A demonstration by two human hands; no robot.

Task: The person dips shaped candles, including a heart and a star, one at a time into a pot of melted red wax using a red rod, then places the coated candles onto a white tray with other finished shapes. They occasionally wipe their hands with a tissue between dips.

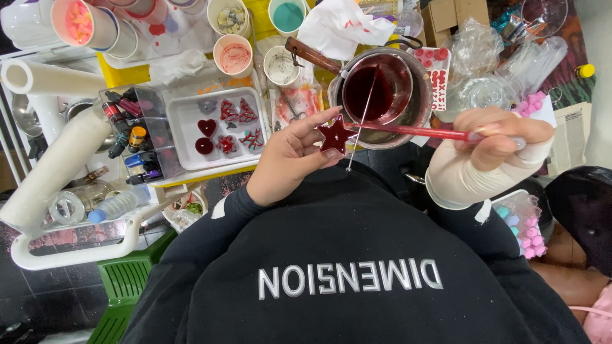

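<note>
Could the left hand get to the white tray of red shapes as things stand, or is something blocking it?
Probably yes. The left hand sits just right of the white tray with nothing between them, but its fingers pinch a red star, so it isn't free to grasp.

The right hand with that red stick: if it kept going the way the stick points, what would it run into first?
The right hand aims its red stick leftward. Its tip already sits at the dark red star pinched in the left hand, so the star comes first, though depth is hard to judge.

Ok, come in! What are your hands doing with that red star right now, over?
Left hand pinching the red star. Right hand gripping a red-coated stick, tip at the star. Pot of red liquid just beyond. Nothing between them.
</note>
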